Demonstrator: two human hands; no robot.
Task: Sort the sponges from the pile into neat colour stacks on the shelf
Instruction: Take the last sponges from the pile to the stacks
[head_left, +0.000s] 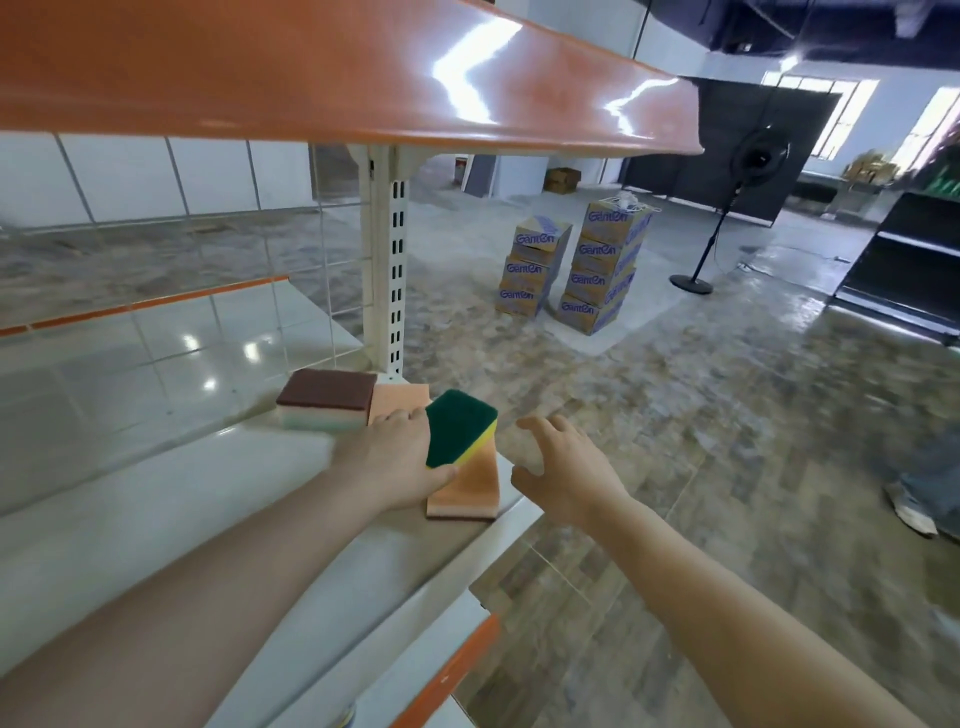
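Note:
On the white shelf (156, 483) near its right end my left hand (397, 457) grips a green and yellow sponge (460, 426), thumb under its lower edge, tilted above an orange sponge stack (467, 493). My right hand (561, 467) hovers just right of the shelf end, fingers spread and loosely curled, holding nothing. Behind my left hand lies a stack with a brown top and pale layers (324, 400), and beside it a flat orange sponge (397, 397).
An orange shelf (337, 73) overhangs above. A white slotted upright (397, 260) stands behind the sponges. Stacked cardboard boxes (571, 270) and a standing fan (727, 218) are on the floor beyond. A person's shoe (914, 509) shows at the far right.

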